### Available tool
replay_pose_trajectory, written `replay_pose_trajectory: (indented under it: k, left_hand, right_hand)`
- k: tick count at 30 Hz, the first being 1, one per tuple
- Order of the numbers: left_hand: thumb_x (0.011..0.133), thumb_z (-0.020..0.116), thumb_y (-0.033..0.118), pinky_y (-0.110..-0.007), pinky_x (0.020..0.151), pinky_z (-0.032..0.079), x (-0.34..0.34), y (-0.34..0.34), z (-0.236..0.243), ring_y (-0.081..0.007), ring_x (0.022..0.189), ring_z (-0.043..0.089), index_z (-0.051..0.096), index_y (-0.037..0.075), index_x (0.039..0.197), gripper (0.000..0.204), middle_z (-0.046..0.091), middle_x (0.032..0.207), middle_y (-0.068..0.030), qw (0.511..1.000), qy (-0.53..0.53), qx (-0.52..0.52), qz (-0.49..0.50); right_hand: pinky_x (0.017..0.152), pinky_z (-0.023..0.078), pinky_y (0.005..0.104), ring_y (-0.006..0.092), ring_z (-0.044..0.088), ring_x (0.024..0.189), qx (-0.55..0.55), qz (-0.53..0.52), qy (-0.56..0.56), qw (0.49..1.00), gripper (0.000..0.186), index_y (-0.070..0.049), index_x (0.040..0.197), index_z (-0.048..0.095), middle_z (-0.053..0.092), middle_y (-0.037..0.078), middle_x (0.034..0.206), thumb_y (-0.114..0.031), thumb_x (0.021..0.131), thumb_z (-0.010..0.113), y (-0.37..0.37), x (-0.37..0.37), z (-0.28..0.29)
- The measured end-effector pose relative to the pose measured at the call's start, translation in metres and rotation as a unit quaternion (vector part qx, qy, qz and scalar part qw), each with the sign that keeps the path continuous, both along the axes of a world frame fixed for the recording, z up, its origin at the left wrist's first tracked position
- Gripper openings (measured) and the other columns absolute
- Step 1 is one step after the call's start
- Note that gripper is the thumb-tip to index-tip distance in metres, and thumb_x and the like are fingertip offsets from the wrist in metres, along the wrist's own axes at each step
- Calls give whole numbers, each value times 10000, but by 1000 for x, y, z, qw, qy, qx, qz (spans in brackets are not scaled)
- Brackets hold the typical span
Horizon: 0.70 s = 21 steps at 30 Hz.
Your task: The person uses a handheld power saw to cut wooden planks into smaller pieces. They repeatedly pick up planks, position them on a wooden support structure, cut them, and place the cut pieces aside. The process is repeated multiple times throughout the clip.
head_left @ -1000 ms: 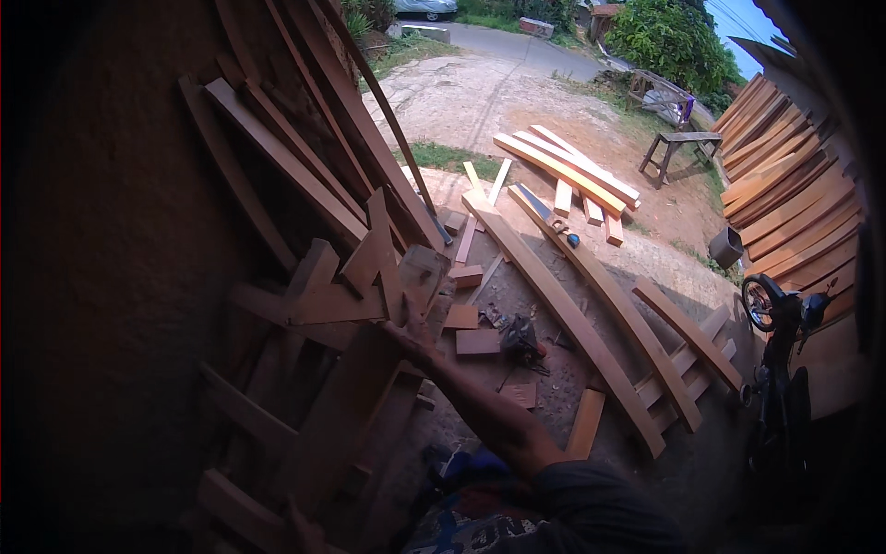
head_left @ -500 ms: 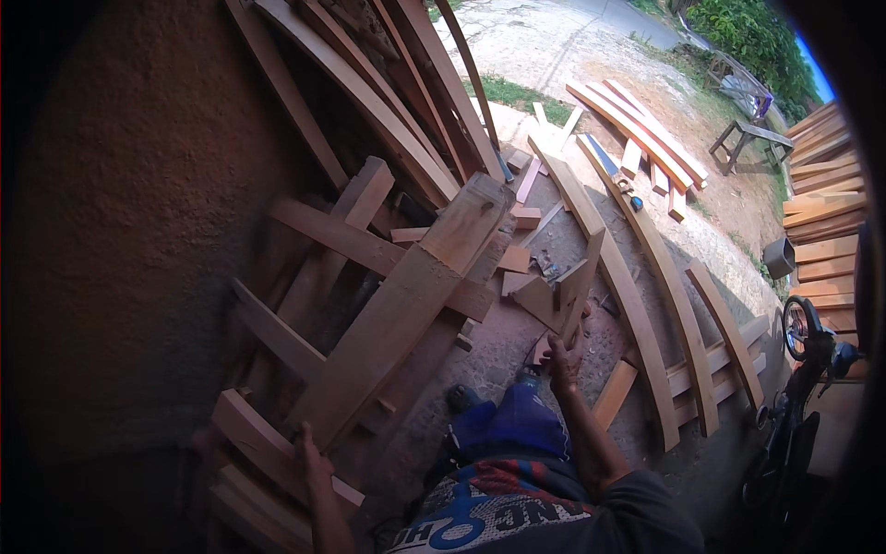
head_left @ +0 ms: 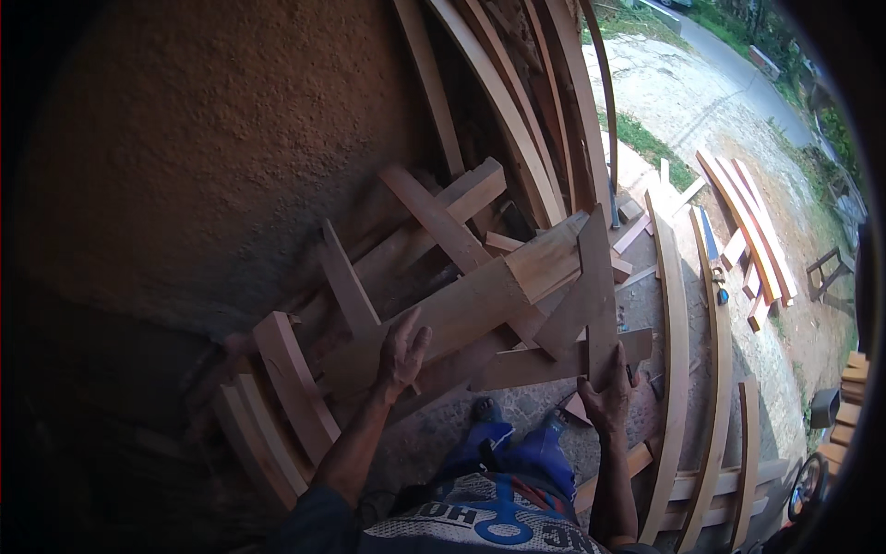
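My right hand (head_left: 609,397) grips a wooden set square (head_left: 598,295) near the corner where its strips meet. The tool is built from flat strips with a slanting piece between them. It is held up in front of the right end of a thick wooden beam (head_left: 452,309) and hides part of it. My left hand (head_left: 404,351) is open beside the beam's near side, fingers raised and apart, holding nothing. Whether its edge touches the wood I cannot tell. The beam lies across crossed timbers (head_left: 438,217).
Curved boards (head_left: 672,369) lie on the ground to my right, with a handsaw (head_left: 709,235) on one. Long planks (head_left: 508,102) lean against the rough wall (head_left: 231,138). More timber (head_left: 752,226) lies outside. Short curved pieces (head_left: 295,383) are stacked at lower left.
My view has swung left, so the scene sits further right. The right hand has lifted the set square toward the beam. The left hand has moved from the beam's near end up along its side.
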<state>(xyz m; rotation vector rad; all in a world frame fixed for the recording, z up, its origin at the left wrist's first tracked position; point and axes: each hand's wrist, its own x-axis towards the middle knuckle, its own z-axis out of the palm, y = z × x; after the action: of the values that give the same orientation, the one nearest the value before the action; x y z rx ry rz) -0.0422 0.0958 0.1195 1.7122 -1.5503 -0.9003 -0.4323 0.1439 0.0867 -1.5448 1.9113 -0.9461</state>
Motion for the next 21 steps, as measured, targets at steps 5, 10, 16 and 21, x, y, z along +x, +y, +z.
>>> replay_pose_trajectory:
  k: [5, 10, 16, 21]
  left_hand:
    - [977, 699, 379, -388, 1006, 521, -52, 35, 45, -326, 1191, 659, 627, -43, 1319, 548, 678, 1276, -219, 953, -254, -41, -163]
    - [968, 704, 316, -381, 896, 544, -2, 97, 29, -271, 1044, 714, 676, -16, 1208, 411, 733, 1123, -188, 993, -6, -18, 118]
    - [976, 673, 308, -375, 832, 547, 88, 186, 16, -249, 949, 721, 689, 5, 1181, 365, 743, 1044, -165, 903, -17, -15, 430]
    - [978, 650, 294, -400, 793, 539, 194, 219, -9, -327, 891, 706, 701, 42, 1139, 304, 727, 968, -172, 807, -138, -59, 571]
  right_hand:
    - [1086, 459, 485, 443, 553, 1312, -10, 229, 22, 973, 1005, -29, 1597, 281, 523, 282, 1458, -251, 772, 810, -54, 58, 47]
    - [1039, 441, 549, 484, 597, 1158, -28, 412, 65, 909, 967, -68, 1609, 272, 554, 271, 1409, -315, 832, 792, -81, 139, 74]
    - [727, 567, 402, 247, 689, 889, -62, 455, -79, 885, 782, -77, 1603, 333, 638, 245, 1301, -252, 946, 719, -76, 189, 44]
    - [653, 566, 351, 234, 689, 830, 66, 430, -119, 893, 734, -74, 1594, 358, 643, 251, 1258, -209, 961, 704, -60, 186, -3]
